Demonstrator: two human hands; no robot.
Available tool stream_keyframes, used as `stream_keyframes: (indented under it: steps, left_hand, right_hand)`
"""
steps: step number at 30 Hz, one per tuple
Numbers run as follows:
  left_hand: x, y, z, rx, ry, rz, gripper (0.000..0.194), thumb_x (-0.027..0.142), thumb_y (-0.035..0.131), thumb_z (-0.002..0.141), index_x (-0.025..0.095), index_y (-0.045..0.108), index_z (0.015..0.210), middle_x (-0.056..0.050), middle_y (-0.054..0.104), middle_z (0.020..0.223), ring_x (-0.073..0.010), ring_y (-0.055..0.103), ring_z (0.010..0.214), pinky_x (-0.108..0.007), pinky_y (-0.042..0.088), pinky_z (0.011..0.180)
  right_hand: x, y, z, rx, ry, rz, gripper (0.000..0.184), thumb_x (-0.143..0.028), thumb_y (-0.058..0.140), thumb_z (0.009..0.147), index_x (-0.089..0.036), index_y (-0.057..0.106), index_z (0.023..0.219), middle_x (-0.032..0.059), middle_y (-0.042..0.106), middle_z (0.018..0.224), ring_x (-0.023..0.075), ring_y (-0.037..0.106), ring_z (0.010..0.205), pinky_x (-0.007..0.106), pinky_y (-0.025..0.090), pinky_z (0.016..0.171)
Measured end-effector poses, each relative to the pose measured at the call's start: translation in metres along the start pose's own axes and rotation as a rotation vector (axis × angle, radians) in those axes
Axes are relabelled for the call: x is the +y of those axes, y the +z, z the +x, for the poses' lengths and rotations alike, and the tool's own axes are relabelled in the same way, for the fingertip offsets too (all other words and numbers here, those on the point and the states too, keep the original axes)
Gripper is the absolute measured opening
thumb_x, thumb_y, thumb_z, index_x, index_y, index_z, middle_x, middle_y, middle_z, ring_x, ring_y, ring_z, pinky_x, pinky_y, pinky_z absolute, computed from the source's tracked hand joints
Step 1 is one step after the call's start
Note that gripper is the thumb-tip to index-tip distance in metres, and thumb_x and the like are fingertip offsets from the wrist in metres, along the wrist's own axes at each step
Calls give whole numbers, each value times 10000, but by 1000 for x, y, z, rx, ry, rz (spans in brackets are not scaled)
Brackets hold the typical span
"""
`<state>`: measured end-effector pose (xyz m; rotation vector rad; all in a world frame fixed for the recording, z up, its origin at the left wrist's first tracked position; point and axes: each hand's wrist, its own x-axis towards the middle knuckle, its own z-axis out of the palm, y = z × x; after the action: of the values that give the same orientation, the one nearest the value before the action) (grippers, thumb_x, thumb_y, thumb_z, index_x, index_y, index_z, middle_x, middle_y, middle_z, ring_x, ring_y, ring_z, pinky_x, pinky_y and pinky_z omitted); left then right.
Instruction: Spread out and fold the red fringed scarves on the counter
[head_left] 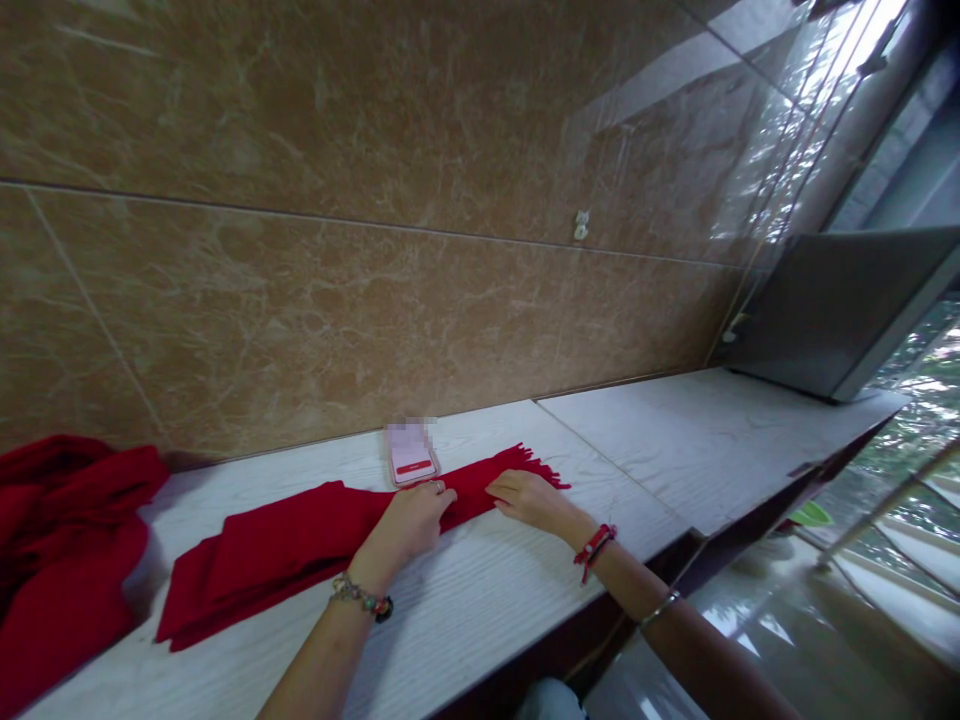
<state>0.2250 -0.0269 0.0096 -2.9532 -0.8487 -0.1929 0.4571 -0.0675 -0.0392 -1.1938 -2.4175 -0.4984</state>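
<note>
A red fringed scarf lies along the white countertop, folded in layers at its left end and narrowing to a single strip at the right. My left hand rests on the narrow part with its fingers curled on the cloth. Near the fringe, my right hand has thumb and fingers closed at the scarf's front edge. Tassels spread out just beyond that hand. Just behind the scarf lies a phone with a lit screen, partly blurred out.
A heap of red cloth sits at the far left. Brown marbled tiles rise behind the countertop. A large dark grey box-like object stands at the right end, beside a window. The counter's front edge runs diagonally below my arms.
</note>
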Motion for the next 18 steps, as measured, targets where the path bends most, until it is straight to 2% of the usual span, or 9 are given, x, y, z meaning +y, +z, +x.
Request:
stream_keyframes:
  steps: [4, 7, 10, 15, 18]
  left_hand:
    - [-2, -2, 3, 15, -72, 38, 205, 132, 386, 788, 166, 563, 885, -89, 610, 888, -200, 578, 800, -299, 445, 660]
    - [-4, -3, 5, 58, -79, 58, 207, 175, 355, 828, 173, 561, 850, -76, 608, 878, -185, 578, 762, -285, 441, 626]
    - [-6, -5, 4, 70, -41, 55, 211, 192, 350, 841, 177, 560, 854, -67, 606, 874, -174, 572, 761, -276, 437, 633]
    - [-6, -10, 1, 72, 51, 44, 192, 180, 367, 832, 183, 558, 855, -51, 606, 875, -168, 565, 776, -262, 428, 638]
    - [-5, -8, -2, 24, 79, 18, 145, 171, 414, 804, 186, 556, 828, -45, 606, 851, -167, 565, 765, -258, 424, 635]
  right_hand:
    - [-4, -2, 2, -26, 17, -92, 188, -126, 470, 827, -130, 612, 951, 89, 640, 887, 172, 573, 839, 311, 458, 773]
    - [-6, -4, 3, -21, 37, -124, 203, -121, 465, 829, -123, 603, 977, 95, 639, 881, 178, 572, 838, 317, 454, 770]
    - [-6, -5, 3, 17, 20, -141, 205, -110, 439, 840, -124, 612, 950, 89, 641, 861, 175, 569, 825, 309, 454, 755]
    - [-5, -9, -1, 166, 28, -131, 227, -106, 403, 858, -125, 618, 927, 91, 636, 877, 173, 557, 832, 319, 442, 761]
    - [-6, -10, -4, 91, -24, -94, 221, -120, 410, 861, -148, 627, 892, 83, 631, 857, 166, 552, 827, 316, 439, 750]
